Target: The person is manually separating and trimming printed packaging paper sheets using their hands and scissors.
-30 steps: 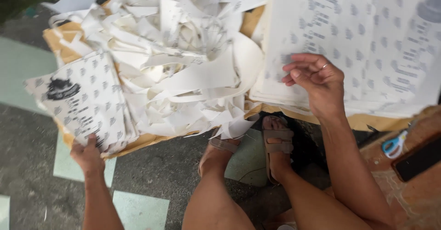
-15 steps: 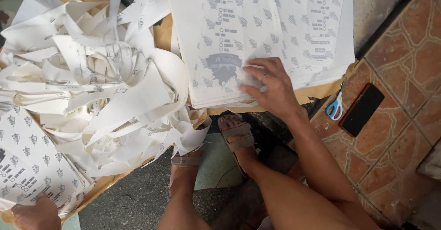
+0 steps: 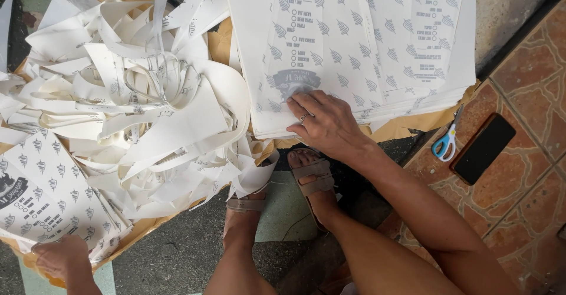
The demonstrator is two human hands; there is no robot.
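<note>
My right hand rests with fingers spread on the near edge of a thick stack of large printed white sheets, fingertips pressing the top sheet; a ring is on one finger. My left hand at the lower left grips the near edge of a smaller stack of cut printed paper pieces. Between the two stacks lies a heap of curled white paper offcuts on brown cardboard.
Blue-handled scissors and a dark phone lie on the tiled ledge at the right. My sandalled feet stand on the dark ground below the cardboard's edge.
The view has swung right, so the big printed stack now fills the top centre. My right hand stays on its near edge. My left hand keeps hold of the small stack.
</note>
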